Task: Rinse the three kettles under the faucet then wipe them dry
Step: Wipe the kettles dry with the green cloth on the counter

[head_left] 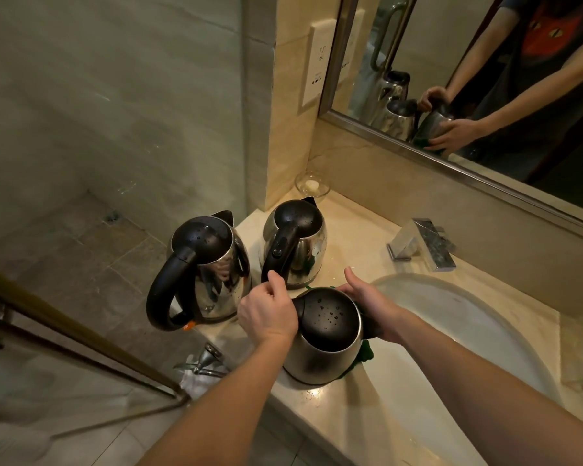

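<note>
Head view. The near kettle (323, 341) stands at the counter (337, 408) front edge on a mostly hidden green cloth (366, 354). The left hand (266, 314) grips its covered handle. The right hand (372, 306) cups the far side, fingertips unseen. The left kettle (212, 274) at 10 o'clock and the back kettle (298, 243) at 12 crowd it. The basin (468, 317) lies open at 3.

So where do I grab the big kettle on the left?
By its black loop handle, coming from the near left. The handle arches out that way from the big kettle, leaving an open gap for fingers. The steel body is round and shiny, so it is likely slippery.
</note>
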`<state>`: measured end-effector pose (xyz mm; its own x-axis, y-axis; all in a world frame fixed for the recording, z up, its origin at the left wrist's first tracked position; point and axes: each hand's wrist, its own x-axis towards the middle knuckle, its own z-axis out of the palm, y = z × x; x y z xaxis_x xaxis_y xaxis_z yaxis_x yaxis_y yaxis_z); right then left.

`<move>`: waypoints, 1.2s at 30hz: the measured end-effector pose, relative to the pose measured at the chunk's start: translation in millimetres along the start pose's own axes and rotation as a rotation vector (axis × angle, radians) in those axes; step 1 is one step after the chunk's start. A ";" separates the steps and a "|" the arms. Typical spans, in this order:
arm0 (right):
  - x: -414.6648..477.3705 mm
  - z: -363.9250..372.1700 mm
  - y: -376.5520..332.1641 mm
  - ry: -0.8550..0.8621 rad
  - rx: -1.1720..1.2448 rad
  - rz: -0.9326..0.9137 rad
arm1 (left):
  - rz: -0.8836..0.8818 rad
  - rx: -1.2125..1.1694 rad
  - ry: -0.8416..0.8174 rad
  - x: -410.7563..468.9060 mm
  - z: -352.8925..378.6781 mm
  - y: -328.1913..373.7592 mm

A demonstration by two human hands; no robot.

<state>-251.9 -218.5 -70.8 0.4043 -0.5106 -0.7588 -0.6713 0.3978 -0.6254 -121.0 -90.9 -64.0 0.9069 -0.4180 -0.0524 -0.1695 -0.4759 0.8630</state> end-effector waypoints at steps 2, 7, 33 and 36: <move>2.1 -1.8 -2.5 -0.021 -0.015 0.026 | 0.002 0.013 -0.011 0.1 -0.7 0.8; -0.5 -1.5 -22.7 -0.050 -0.053 -0.090 | 0.007 0.068 -0.048 0.7 -3.1 4.2; -17.9 1.7 -31.4 0.071 -0.033 -0.194 | 0.052 0.187 -0.123 5.6 -4.1 0.8; -25.9 -5.1 -30.1 0.163 0.066 -0.190 | 0.048 0.149 -0.142 5.9 -6.2 2.7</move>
<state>-245.3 -221.2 -31.5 0.4101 -0.6948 -0.5908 -0.5490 0.3292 -0.7683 -113.7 -89.9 -58.9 0.8350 -0.5425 -0.0925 -0.2758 -0.5579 0.7827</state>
